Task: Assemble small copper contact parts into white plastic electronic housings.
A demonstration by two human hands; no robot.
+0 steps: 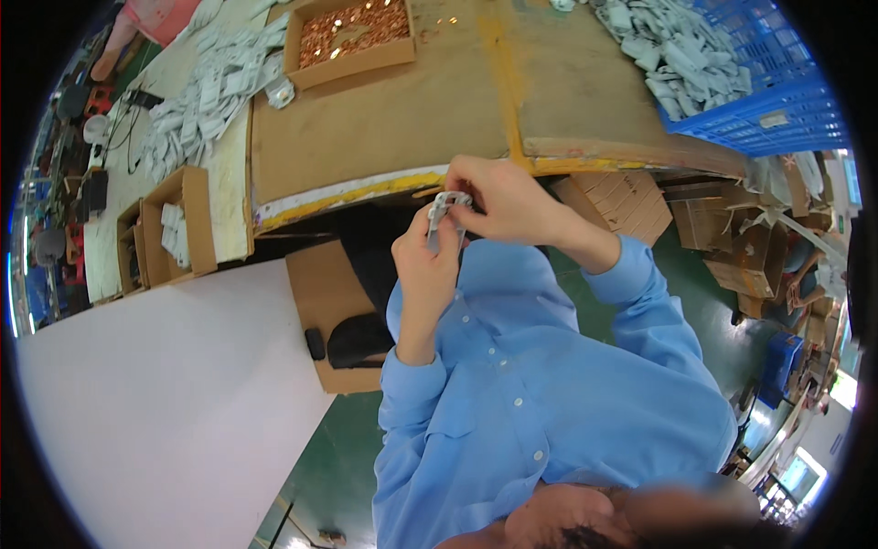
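Close in front of my chest, just off the table's near edge, I hold a small pale grey plastic part [448,201] with a hollow, open-framed upper end. My left hand [425,273] is closed around its lower end, thumb and fingers on its sides. From the right, my right hand [512,203] pinches at its upper end with bent fingers. Whether a smaller piece sits between those right fingertips is hidden. On the table a cardboard box [352,69] holds many small copper-coloured metal pieces.
Heaps of similar pale plastic parts [206,114] lie at the far left. A blue plastic crate [764,123] with more stands at the far right. Left sits a cardboard box [192,220], below it a white board [165,393]. Cartons [631,206] stand under the table. Another person's arm [114,50] shows far left.
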